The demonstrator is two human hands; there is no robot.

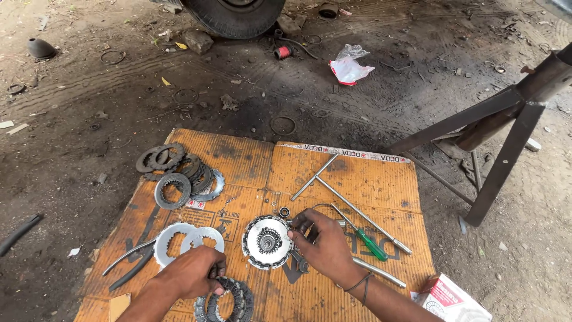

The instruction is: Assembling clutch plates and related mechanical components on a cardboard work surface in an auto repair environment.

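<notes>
A round metal clutch hub lies on a flattened cardboard sheet. My right hand rests at the hub's right rim, fingers curled on a small part I cannot make out. My left hand presses down on a stack of dark toothed clutch plates at the cardboard's near edge. Two shiny steel plates lie just beyond my left hand.
More dark friction plates are spread at the cardboard's far left. A T-handle wrench, a green-handled screwdriver and pliers lie on the cardboard. A steel stand rises at right; a tyre is beyond, on oily dirt.
</notes>
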